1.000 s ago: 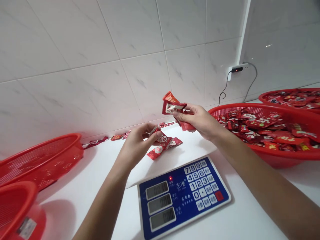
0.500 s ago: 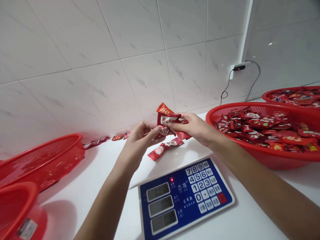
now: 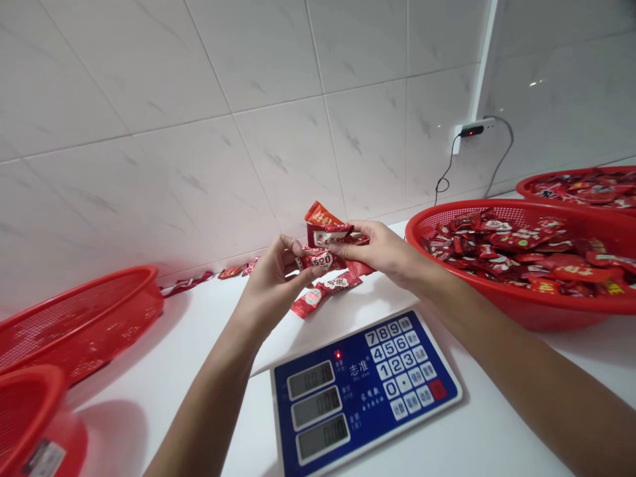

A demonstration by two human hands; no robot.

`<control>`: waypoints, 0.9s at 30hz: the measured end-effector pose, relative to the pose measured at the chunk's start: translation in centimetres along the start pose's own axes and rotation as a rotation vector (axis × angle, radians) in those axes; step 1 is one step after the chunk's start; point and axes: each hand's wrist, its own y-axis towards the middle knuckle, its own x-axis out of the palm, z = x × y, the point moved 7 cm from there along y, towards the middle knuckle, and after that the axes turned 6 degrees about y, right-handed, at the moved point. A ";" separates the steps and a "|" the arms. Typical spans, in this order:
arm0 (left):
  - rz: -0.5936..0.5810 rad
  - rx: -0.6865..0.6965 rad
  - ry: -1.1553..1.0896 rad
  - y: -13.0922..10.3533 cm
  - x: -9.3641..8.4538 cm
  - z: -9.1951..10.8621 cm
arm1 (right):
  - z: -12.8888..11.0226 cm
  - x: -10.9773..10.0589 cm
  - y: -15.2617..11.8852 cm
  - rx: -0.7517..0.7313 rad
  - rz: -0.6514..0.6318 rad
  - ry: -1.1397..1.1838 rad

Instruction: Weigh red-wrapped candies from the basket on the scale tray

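Above the scale's white pan (image 3: pixel 348 310), my right hand (image 3: pixel 385 252) pinches several wrapped candies, among them an orange packet (image 3: pixel 322 214) and a dark red packet (image 3: pixel 328 236). My left hand (image 3: pixel 271 285) meets it from the left, thumb and fingers closed around the end of a red packet marked 520 (image 3: pixel 321 261). Just beneath the hands, red packets (image 3: pixel 325 293) lie on the pan. The scale's blue panel (image 3: pixel 365 391) with keys and displays faces me in front.
Red baskets full of wrapped candy (image 3: pixel 527 255) stand at the right. Red baskets (image 3: pixel 84 318) also stand at the left. Several packets (image 3: pixel 187 283) lie along the tiled wall. A socket strip (image 3: pixel 472 130) with cables hangs at back right.
My left thumb has moved down off the 520 packet's face, so more of its print shows. My right hand keeps its grip. The whole view has shifted slightly.
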 end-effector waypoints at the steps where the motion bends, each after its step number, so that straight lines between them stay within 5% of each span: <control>1: -0.002 0.008 0.000 0.0 0.0 0.1 | 0.0 0.1 0.0 -0.001 -0.012 0.013; 7: -0.052 0.086 0.311 -0.2 -0.6 0.7 | 0.2 -0.4 0.0 0.048 0.075 -0.005; 14: 0.030 0.592 0.890 -1.7 -0.1 4.0 | 1.0 -0.7 0.4 0.078 0.049 0.135; 17: 0.012 0.688 0.978 -2.2 0.4 4.7 | 1.1 -0.7 0.3 0.107 0.029 0.100; 21: 0.164 0.412 0.835 -1.5 -1.4 4.4 | 0.5 -1.2 0.1 0.064 0.114 0.019; 24: 0.075 0.090 0.533 -0.7 -1.9 2.6 | -0.1 -0.8 0.1 0.013 0.071 0.054; 27: -0.006 -0.018 0.348 -0.7 -1.4 2.1 | -0.5 -0.3 0.0 -0.030 0.018 0.043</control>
